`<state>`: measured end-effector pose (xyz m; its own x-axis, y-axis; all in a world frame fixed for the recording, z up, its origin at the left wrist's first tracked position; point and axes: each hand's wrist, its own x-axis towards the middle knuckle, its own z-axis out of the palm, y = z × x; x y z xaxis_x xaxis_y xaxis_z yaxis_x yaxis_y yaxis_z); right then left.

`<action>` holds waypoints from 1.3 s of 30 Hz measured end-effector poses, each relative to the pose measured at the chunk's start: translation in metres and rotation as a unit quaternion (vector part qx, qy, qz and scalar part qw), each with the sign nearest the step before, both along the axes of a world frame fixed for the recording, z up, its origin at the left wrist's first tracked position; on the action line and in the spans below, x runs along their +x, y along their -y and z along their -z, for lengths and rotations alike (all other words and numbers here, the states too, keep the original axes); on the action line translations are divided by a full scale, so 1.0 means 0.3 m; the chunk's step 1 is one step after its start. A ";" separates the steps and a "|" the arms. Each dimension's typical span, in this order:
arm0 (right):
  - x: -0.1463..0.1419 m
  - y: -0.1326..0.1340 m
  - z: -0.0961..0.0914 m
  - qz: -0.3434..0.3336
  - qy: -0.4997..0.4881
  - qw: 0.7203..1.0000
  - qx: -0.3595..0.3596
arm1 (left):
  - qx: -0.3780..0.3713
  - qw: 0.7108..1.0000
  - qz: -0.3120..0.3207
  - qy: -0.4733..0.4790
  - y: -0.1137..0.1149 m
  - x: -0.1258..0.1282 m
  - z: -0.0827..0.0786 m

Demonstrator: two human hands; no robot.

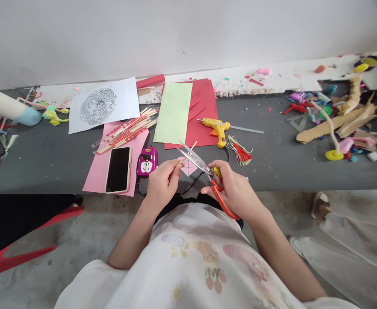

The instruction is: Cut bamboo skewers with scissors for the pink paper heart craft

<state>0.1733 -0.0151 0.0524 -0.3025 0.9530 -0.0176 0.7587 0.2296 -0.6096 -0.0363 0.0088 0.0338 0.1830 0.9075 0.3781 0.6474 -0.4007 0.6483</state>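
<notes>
My left hand (164, 182) pinches a thin wooden stick (193, 146), likely a chopstick, which slants up and to the right. Scissors (197, 161) with red and yellow handles are gripped in my right hand (236, 189). Their blades are parted and point up-left, lying across the stick near my left fingertips. Whether the blades touch the wood I cannot tell. Under the stick lies a small pink paper square (188, 167) with crossing lines. Close to my left hand stands a purple power socket (147, 162).
A yellow glue gun (217, 130) lies on red paper (207, 103) beside a green sheet (173, 112). Wrapped chopsticks (128, 131) and a phone (119, 170) rest on pink paper (91, 178). A red-and-white tassel (239, 151) is at right. Craft scraps (333, 111) crowd the far right.
</notes>
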 end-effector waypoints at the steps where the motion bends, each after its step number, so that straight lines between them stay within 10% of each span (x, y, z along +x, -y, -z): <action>1: 0.000 0.000 0.002 -0.001 0.001 1.000 -0.001 | 0.002 1.000 0.000 -0.001 0.000 0.000 0.001; 39: 0.000 0.009 0.013 -0.004 -0.028 0.999 -0.039 | 0.026 0.999 0.032 -0.033 -0.002 0.000 0.015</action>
<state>0.1731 -0.0179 0.0483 -0.3135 0.9466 -0.0756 0.7216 0.1857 -0.6670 -0.0363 0.0093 0.0294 0.2657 0.8725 0.4100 0.6595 -0.4747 0.5829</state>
